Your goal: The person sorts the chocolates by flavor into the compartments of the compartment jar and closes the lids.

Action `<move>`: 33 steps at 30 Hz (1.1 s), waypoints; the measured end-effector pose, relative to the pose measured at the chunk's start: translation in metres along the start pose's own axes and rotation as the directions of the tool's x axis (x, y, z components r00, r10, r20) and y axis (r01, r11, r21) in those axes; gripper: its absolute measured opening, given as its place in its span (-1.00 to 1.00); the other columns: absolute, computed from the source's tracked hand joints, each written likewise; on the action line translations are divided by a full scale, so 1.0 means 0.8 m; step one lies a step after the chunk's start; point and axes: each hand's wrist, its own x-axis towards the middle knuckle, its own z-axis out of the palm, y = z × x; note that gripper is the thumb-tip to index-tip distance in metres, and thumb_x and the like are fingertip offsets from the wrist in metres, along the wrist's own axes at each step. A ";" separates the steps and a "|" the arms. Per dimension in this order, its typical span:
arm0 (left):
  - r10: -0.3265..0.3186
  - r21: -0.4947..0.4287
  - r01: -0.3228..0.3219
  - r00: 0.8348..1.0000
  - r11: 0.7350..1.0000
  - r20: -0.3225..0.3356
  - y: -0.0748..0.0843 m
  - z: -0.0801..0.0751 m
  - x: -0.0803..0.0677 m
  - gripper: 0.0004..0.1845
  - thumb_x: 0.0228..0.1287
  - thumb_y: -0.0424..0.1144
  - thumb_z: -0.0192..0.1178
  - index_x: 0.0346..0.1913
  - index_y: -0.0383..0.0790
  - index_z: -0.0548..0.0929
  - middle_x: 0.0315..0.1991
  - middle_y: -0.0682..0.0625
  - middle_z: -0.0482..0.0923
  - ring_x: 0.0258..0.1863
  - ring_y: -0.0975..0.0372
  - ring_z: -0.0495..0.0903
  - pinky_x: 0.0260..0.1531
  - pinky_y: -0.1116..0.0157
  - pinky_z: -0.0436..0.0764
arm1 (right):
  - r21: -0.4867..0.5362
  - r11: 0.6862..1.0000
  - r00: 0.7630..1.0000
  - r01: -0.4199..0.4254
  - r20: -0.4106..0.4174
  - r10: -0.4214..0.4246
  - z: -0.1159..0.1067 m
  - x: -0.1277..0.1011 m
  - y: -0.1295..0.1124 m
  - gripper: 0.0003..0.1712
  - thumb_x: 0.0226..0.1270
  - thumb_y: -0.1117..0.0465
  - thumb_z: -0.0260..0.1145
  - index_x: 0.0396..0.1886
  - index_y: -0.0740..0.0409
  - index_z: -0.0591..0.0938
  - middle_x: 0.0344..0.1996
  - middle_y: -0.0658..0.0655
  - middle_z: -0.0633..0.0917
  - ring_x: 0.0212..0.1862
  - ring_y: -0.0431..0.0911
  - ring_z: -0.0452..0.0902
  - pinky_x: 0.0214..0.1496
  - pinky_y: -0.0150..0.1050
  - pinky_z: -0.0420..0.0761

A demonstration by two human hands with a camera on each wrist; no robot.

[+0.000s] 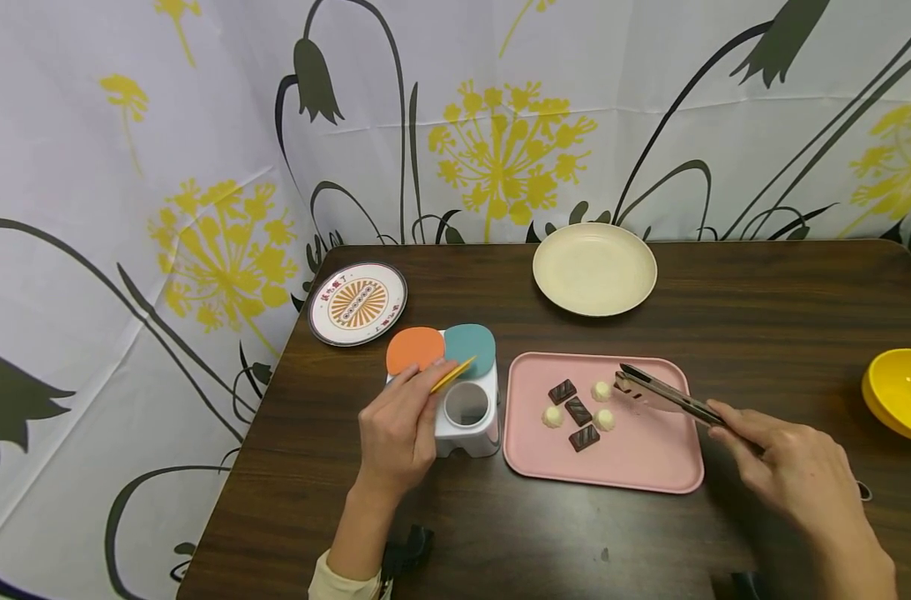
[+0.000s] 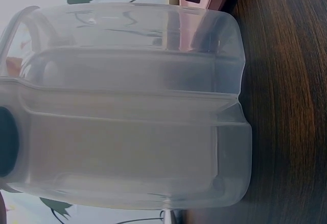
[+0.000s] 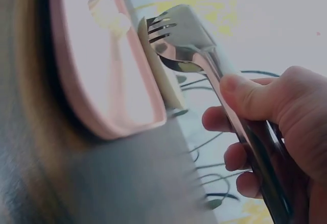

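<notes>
Your right hand grips metal tongs over the pink tray; left hand pinches the container's yellow lid up. Next, close on a white candy.

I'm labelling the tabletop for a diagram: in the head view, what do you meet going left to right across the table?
Round patterned plate → white plastic container with orange, teal and yellow lids → pink rectangular tray of chocolates and white sweets → yellow bowl at the right edge.
</notes>
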 end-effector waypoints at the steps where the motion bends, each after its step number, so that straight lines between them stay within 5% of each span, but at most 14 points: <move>1: 0.002 0.000 -0.002 1.000 1.000 -0.001 0.000 0.000 0.000 -0.65 0.46 -0.24 -0.06 0.12 -0.23 0.64 0.00 -0.03 0.69 0.01 0.16 0.67 0.04 0.01 0.58 | 0.009 1.000 1.000 0.018 -0.017 -0.018 -0.001 0.002 -0.001 -0.46 -0.16 0.28 0.57 -0.02 0.03 0.77 -0.34 0.12 0.79 -0.69 -0.20 0.44 -0.75 -0.27 0.24; 4: 0.023 0.004 -0.023 1.000 1.000 -0.016 0.000 0.000 0.001 -0.66 0.45 -0.27 -0.05 0.11 -0.25 0.64 -0.01 -0.05 0.70 -0.01 0.14 0.68 0.03 0.02 0.59 | 0.060 0.995 0.995 0.075 -0.064 -0.071 -0.006 0.008 -0.007 -0.49 -0.11 0.24 0.56 -0.03 0.03 0.77 -0.34 0.08 0.79 -0.69 -0.34 0.34 -0.72 -0.34 0.25; 7: 0.038 0.007 -0.038 0.999 0.999 -0.025 0.000 0.001 0.002 -0.66 0.45 -0.28 -0.05 0.12 -0.28 0.64 -0.01 -0.06 0.69 -0.02 0.13 0.68 0.03 0.03 0.59 | 0.117 0.983 0.984 0.138 -0.125 -0.124 -0.010 0.017 -0.018 -0.62 0.18 -0.01 0.45 -0.03 0.01 0.78 -0.34 0.04 0.79 -0.65 -0.37 0.40 -0.66 -0.38 0.32; 11: 0.037 0.016 -0.037 0.999 0.999 -0.026 -0.001 0.001 0.001 -0.65 0.45 -0.28 -0.06 0.12 -0.30 0.63 -0.01 -0.06 0.69 -0.04 0.11 0.69 0.03 0.04 0.59 | 0.166 0.957 0.959 0.239 -0.197 -0.205 -0.011 0.032 -0.042 -0.46 0.40 -0.24 0.16 -0.08 0.06 0.79 -0.35 0.01 0.78 -0.52 -0.30 0.59 -0.56 -0.40 0.46; 22: 0.034 0.023 -0.033 0.999 0.999 -0.026 -0.001 0.001 0.002 -0.62 0.49 -0.24 -0.12 0.13 -0.30 0.62 -0.02 -0.04 0.70 -0.07 0.11 0.70 0.01 0.04 0.61 | 0.231 0.880 0.901 0.414 -0.240 -0.361 -0.004 0.069 -0.109 -0.51 0.47 -0.12 0.15 -0.17 0.17 0.79 -0.42 -0.06 0.75 -0.58 -0.36 0.40 -0.61 -0.45 0.37; 33: 0.029 0.033 -0.028 0.999 0.999 -0.023 0.000 0.000 0.003 -0.62 0.49 -0.24 -0.12 0.13 -0.31 0.62 -0.03 -0.05 0.70 -0.08 0.11 0.70 0.01 0.04 0.61 | 0.274 0.822 0.865 0.499 -0.217 -0.453 0.008 0.090 -0.148 -0.58 0.50 -0.06 0.12 -0.06 0.10 0.76 -0.32 -0.07 0.75 -0.37 -0.22 0.67 -0.42 -0.23 0.61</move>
